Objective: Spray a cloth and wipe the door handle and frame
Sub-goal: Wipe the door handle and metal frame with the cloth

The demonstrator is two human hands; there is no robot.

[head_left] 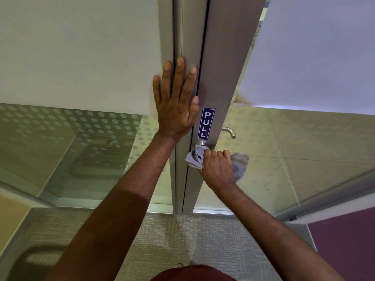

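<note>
A grey metal door frame runs down the middle of the head view, with a blue PULL sticker on it. My left hand lies flat and open against the frame post, fingers spread, just left of the sticker. Below the sticker my right hand is closed around a grey cloth, which is wrapped over the near door handle. Only the handle's round base shows above the cloth. A second silver handle curves out on the far side of the glass.
Frosted glass panels with dot patterns stand on both sides of the frame. Grey carpet covers the floor below. A purple panel sits at lower right. No spray bottle is in view.
</note>
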